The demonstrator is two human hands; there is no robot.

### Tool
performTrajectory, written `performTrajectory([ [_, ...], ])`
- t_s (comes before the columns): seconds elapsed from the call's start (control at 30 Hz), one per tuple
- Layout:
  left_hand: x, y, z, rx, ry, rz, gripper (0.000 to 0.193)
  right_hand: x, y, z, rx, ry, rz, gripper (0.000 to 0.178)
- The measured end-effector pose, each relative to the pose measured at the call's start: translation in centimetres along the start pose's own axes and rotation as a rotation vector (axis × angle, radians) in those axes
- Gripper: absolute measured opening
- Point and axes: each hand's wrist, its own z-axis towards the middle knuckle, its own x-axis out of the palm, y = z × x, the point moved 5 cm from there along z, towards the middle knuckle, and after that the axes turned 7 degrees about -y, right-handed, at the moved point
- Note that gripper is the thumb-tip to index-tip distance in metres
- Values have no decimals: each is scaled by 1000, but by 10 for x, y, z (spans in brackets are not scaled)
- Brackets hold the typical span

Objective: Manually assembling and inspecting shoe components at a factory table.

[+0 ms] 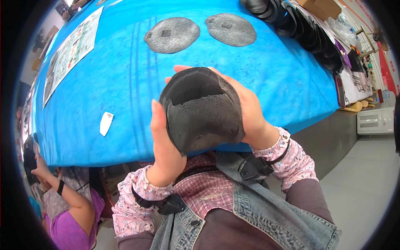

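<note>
Between my two hands is a black cup-shaped piece of soft, fabric-like material with a wide slit-like opening across its upper part. My left hand grips its left side, with the thumb raised along the edge. Around its right side wraps my right hand, and some fingertips show behind the top rim. The black cup-shaped piece is held above the near edge of the table. Beyond it, two flat, roundish grey pieces, each with a small dark square, lie on the blue table cover.
A long row of overlapping black curved pieces lines the right edge. A white scrap and a printed sheet lie on the left. Another person in purple works at lower left. A cardboard box stands at far right.
</note>
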Motion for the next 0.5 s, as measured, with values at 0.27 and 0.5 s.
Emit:
performTrajectory([
  [0.27, -9, -13, 2, -147, 17, 20, 58, 5, 13, -25, -158, -46, -103, 81],
  [0.5, -9, -12, -7, 5, 70, 163, 59, 20, 3, -42, -353, -48, -555, 99],
])
